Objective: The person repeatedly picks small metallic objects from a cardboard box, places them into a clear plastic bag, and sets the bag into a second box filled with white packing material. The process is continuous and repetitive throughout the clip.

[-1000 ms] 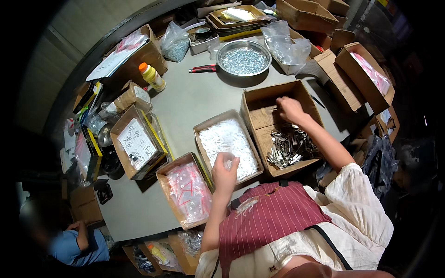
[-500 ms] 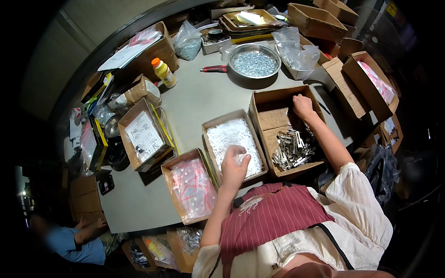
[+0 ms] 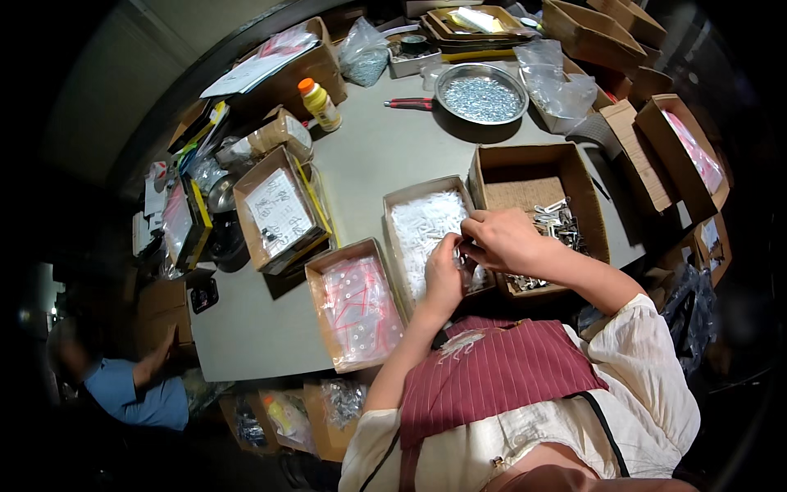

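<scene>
My left hand (image 3: 443, 275) and my right hand (image 3: 510, 239) meet over the near right part of a shallow carton (image 3: 396, 283) of small white pieces (image 3: 422, 225). The fingers of both are closed and pinched together; whatever lies between them is too small and hidden to name. Right of that carton stands a deeper brown cardboard box (image 3: 520, 193) with a heap of slim metal pieces (image 3: 561, 225) in its near part. My right forearm crosses this box's near edge and hides some of the heap.
A carton of clear plastic bags with red lines (image 3: 352, 303) stands to the left. Farther back are a pan of small shiny parts (image 3: 481, 94) with a red-black handle, a yellow bottle with orange cap (image 3: 320, 105) and stacked boxes. A person in blue (image 3: 135, 389) is at far left.
My right hand has come out of the deep box's far part, moving left and nearer to meet my left hand. Both hands are now closed together. The whole view has shifted slightly.
</scene>
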{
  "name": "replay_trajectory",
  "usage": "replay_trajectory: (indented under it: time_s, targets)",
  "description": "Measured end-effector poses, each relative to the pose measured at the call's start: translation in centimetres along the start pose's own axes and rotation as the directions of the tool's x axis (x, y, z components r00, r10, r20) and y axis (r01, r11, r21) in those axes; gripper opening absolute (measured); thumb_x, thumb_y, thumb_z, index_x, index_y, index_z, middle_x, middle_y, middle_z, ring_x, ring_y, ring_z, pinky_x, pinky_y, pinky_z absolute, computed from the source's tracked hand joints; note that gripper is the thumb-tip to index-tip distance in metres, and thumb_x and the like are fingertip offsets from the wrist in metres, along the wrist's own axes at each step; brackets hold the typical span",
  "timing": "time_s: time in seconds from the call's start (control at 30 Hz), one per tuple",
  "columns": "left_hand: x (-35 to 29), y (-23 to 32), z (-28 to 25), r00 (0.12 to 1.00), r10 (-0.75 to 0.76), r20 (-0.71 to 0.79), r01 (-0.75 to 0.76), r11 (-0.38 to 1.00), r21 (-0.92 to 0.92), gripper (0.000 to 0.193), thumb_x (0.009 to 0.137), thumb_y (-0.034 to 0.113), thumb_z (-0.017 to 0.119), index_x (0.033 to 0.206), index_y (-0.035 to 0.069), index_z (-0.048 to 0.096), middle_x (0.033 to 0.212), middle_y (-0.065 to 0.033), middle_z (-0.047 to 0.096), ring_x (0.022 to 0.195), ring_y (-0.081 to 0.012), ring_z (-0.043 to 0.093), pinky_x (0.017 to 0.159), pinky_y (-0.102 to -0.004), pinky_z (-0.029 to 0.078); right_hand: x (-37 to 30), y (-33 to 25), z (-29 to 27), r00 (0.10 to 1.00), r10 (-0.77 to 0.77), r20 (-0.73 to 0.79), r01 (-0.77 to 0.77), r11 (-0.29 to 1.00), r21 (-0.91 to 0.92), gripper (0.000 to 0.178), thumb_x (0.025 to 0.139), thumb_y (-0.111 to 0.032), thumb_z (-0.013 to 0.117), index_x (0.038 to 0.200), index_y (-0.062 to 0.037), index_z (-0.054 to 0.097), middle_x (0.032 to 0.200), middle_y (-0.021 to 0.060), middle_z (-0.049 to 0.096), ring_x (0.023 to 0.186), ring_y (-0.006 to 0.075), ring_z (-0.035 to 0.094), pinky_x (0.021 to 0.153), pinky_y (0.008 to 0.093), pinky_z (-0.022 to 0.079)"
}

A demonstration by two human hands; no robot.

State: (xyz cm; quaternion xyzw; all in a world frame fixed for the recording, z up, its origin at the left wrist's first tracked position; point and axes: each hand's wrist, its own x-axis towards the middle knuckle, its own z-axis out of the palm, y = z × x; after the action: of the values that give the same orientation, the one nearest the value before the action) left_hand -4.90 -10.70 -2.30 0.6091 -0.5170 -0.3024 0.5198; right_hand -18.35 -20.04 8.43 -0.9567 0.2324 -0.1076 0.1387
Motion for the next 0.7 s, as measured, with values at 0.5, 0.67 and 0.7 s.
replay_trajectory:
  time_s: [0.5,0.67,0.7]
  targets:
    - [-1.7,4.7,-8.6,0.954,-0.124,0.274,0.249,0.838,-0.486,0.033,0.087,-0.001,0.073,0.119,-0.003,0.065,0.108,-0.0053,0.070,0.100,-0.0124,0.067,0.089,-0.0279,0.055,3.2,-2.1,-2.9,0.870,-0.491,-0.039,0.471,0.805,0.361,0.019,0.079,-0.012,0.074,0.095,-0.0035,0.070,0.127,0.0142,0.063,0.130,0.0351,0.051,0.111,0.0496,0.039]
    - [-2.9,7.4,-11.7,0.985,-0.135,-0.107,0.062,0.856,-0.513,0.018,0.097,0.004,0.068,0.111,-0.007,0.072,0.101,-0.0090,0.075,0.092,-0.0127,0.070,0.084,-0.0264,0.056,4.2,-4.1,-2.6,0.975,-0.193,-0.113,0.223,0.807,0.546,0.018,0.090,-0.012,0.073,0.100,0.0005,0.065,0.088,0.0165,0.070,0.078,0.0323,0.068,0.072,0.0399,0.054]
    - [-3.1,7.7,-12.0,0.979,-0.125,-0.159,0.030,0.867,-0.497,0.018,0.098,0.004,0.068,0.112,-0.007,0.072,0.100,-0.0096,0.075,0.091,-0.0132,0.070,0.083,-0.0263,0.056,4.5,-4.7,-2.2,0.983,-0.153,-0.100,0.183,0.788,0.588,0.018,0.090,-0.012,0.073,0.099,0.0008,0.063,0.085,0.0157,0.068,0.075,0.0300,0.066,0.071,0.0389,0.053]
